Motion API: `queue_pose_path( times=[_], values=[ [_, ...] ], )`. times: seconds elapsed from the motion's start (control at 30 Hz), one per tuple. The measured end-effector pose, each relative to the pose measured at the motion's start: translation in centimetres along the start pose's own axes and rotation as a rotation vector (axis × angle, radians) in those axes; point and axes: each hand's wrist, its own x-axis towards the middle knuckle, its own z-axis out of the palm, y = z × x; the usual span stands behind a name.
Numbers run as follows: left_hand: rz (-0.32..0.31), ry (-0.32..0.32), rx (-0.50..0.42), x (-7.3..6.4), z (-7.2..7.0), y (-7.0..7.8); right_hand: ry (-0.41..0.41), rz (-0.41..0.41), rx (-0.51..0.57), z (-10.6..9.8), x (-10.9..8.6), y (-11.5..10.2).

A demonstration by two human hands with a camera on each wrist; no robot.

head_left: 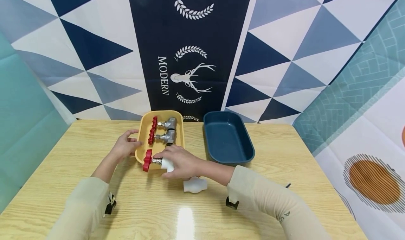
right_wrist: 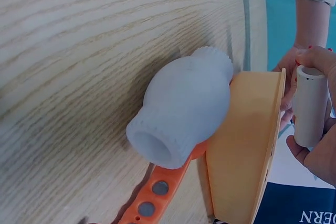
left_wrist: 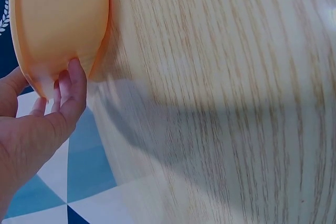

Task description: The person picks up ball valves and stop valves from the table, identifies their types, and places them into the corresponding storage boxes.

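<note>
In the head view, a yellow bin (head_left: 162, 112) sits at the back of the table. Inside it lie metal valves (head_left: 170, 136) with red handwheels. My left hand (head_left: 124, 146) grips the bin's left side, thumb over the rim and fingers against the outer wall (left_wrist: 65, 22). Over the bin's front edge, my right hand (head_left: 185, 162) holds a valve (head_left: 147, 159) with a red handwheel and a white body (right_wrist: 311, 107), lying sideways. Just in front of that hand a bulging white fitting (head_left: 195, 185) rests on the table, its open end (right_wrist: 153, 148) showing in the right wrist view.
A dark blue bin (head_left: 226, 139) with nothing in it stands to the right of the yellow one. An orange strip (right_wrist: 161, 182) with round grey spots shows by the white fitting. Patterned cloth (head_left: 186, 57) hangs behind the table. A small dark object (head_left: 288, 185) shows beside the right sleeve.
</note>
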Motion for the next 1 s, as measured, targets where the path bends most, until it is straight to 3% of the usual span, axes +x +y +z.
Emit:
queue_pose_path(
  times=[1.0],
  values=[
    [-0.006, -0.004, -0.015, 0.23, -0.03, -0.21, 0.011, 0.010, -0.010, -0.71, 0.76, 0.81]
  ],
)
